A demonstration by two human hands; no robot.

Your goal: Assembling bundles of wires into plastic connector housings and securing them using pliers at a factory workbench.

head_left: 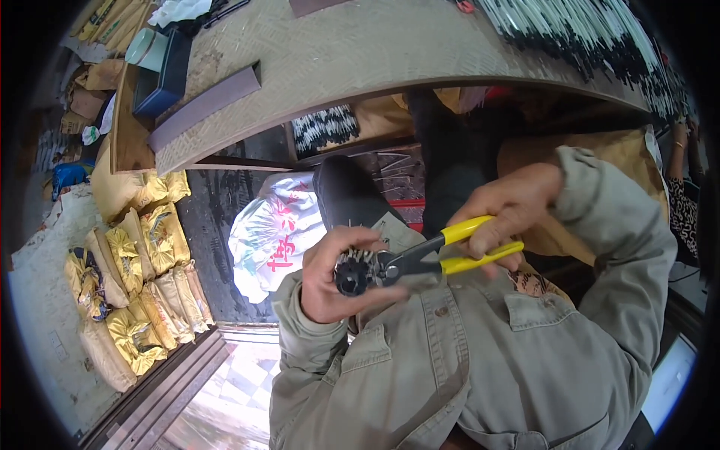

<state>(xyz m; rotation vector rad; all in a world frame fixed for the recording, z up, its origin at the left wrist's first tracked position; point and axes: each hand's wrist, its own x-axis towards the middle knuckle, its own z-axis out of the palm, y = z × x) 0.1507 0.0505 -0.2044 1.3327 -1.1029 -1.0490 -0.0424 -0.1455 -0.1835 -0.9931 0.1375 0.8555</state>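
My right hand point(517, 206) is wrapped round the yellow handles of a pair of pliers point(420, 253), whose handles stand apart. The dark jaws point left and meet a small black cylindrical part point(351, 277) with a notched round end and metallic pieces round its side. My left hand point(319, 279) grips that part between thumb and fingers, with its fingertips blurred. What exactly the jaws close on is too small to tell. Both hands are in front of my grey-green jacket, above my lap.
A worn table point(360, 52) curves across the far side, with many white-and-black thin rods point(577, 34) at its right. A white plastic bag point(274, 236) with red print lies left of my legs. Several gold-wrapped packages point(142, 277) are stacked at left. Another person's arm point(679, 150) shows at far right.
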